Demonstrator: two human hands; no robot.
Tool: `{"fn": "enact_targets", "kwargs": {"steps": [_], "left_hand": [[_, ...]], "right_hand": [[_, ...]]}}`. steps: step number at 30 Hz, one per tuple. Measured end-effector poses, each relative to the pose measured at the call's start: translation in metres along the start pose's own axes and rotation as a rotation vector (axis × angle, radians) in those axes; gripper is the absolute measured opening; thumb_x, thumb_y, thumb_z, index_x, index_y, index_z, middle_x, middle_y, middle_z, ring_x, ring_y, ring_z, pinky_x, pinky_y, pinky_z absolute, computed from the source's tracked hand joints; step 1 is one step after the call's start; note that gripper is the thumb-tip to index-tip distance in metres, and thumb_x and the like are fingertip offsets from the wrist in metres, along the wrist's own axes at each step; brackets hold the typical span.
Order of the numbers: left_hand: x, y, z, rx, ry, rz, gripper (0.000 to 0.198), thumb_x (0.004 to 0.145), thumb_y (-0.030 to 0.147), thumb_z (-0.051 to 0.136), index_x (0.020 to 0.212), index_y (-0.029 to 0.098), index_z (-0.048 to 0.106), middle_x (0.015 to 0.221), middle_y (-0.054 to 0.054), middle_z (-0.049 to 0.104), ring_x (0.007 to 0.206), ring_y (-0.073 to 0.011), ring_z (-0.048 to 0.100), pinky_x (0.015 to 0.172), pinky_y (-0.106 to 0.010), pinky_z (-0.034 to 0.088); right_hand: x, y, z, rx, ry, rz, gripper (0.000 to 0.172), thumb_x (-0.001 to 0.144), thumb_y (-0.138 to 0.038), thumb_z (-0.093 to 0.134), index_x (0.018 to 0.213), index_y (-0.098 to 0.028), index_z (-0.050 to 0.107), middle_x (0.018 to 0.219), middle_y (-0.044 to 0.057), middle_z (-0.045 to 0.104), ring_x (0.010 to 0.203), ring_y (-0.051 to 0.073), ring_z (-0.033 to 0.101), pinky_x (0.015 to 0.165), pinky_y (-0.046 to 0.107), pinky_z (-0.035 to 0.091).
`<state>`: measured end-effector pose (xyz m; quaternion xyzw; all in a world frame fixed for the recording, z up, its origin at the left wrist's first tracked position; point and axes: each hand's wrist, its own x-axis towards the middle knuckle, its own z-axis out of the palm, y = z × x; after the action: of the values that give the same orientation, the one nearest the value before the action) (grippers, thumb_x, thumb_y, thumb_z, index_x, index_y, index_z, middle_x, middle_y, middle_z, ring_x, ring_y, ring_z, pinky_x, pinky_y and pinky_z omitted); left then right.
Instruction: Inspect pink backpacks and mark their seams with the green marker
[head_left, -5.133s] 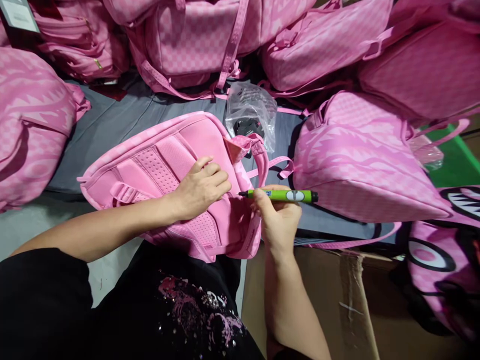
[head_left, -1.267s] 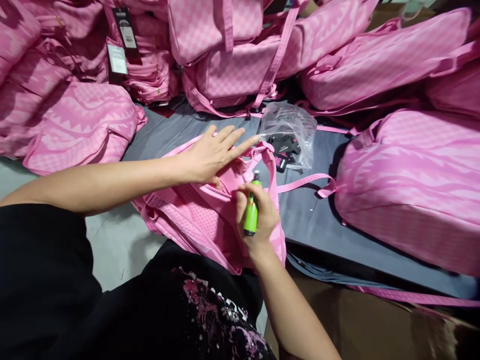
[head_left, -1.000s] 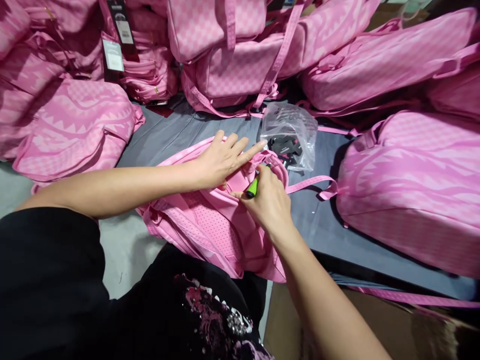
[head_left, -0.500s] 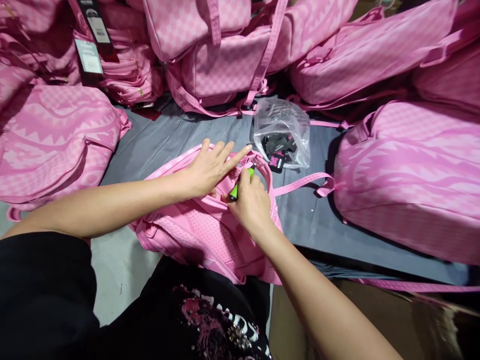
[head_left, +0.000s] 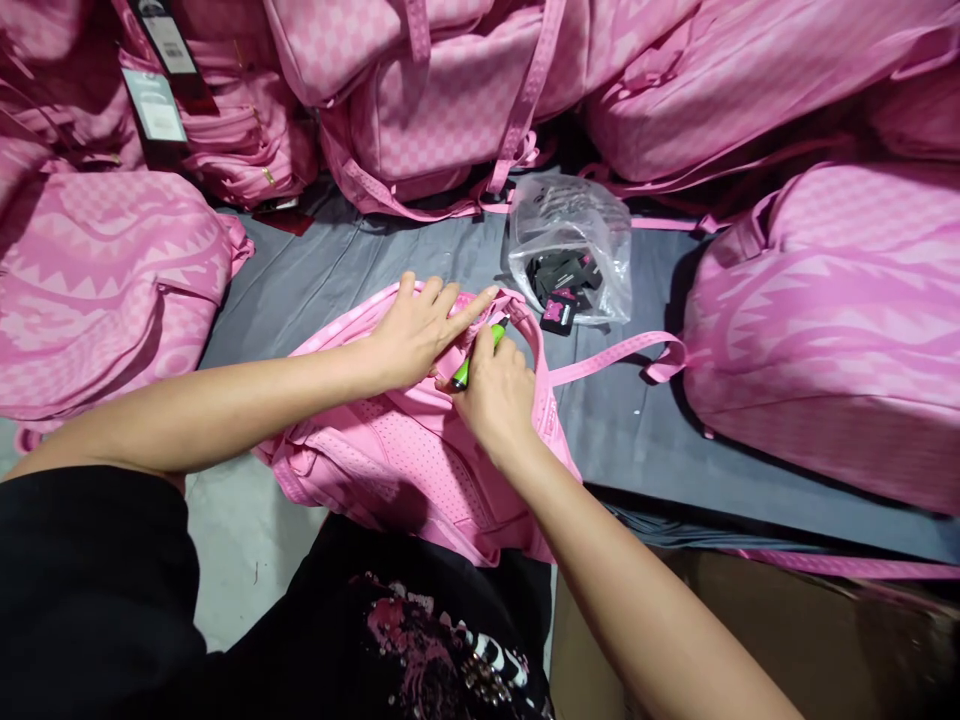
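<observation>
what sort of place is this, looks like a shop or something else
Probably a bag workshop or warehouse packing area: similar pink backpacks crowd a grey-covered surface, hang tags show at the left, and a clear plastic bag holds small black labels.

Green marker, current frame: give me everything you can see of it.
The green marker is a slim pen with a bright green, plastic-looking barrel and a black end at lower left. It slants up to the right, gripped in the right hand, whose fingers hide its middle. More green and a dark bit show past them at the upper end. It sits over the upper part of the pink backpack; whether its tip touches the fabric can't be told.
</observation>
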<state>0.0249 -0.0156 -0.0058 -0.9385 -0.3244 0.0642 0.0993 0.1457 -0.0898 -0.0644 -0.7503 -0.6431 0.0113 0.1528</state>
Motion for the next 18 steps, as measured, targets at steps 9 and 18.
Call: {"fn": "enact_targets", "kwargs": {"steps": [9, 18], "left_hand": [[0.003, -0.001, -0.003, 0.036, -0.020, 0.018, 0.110, 0.079, 0.042, 0.075, 0.161, 0.017, 0.006, 0.153, -0.022, 0.037, 0.131, -0.0372, 0.042, 0.108, -0.053, 0.031], [0.009, -0.011, -0.004, -0.001, -0.062, 0.072, 0.088, 0.088, 0.026, 0.062, 0.160, 0.020, 0.013, 0.161, -0.019, 0.028, 0.135, -0.0361, 0.042, 0.108, -0.051, 0.033]], "right_hand": [[-0.002, 0.010, -0.005, 0.079, -0.058, -0.012, 0.064, 0.078, -0.017, 0.066, 0.137, -0.008, 0.043, 0.109, 0.022, 0.060, 0.097, 0.038, 0.061, 0.079, 0.050, 0.052], [0.003, 0.018, -0.003, 0.098, -0.071, -0.060, 0.060, 0.076, -0.021, 0.070, 0.130, -0.012, 0.046, 0.107, 0.021, 0.061, 0.093, 0.037, 0.062, 0.078, 0.052, 0.053]]}}
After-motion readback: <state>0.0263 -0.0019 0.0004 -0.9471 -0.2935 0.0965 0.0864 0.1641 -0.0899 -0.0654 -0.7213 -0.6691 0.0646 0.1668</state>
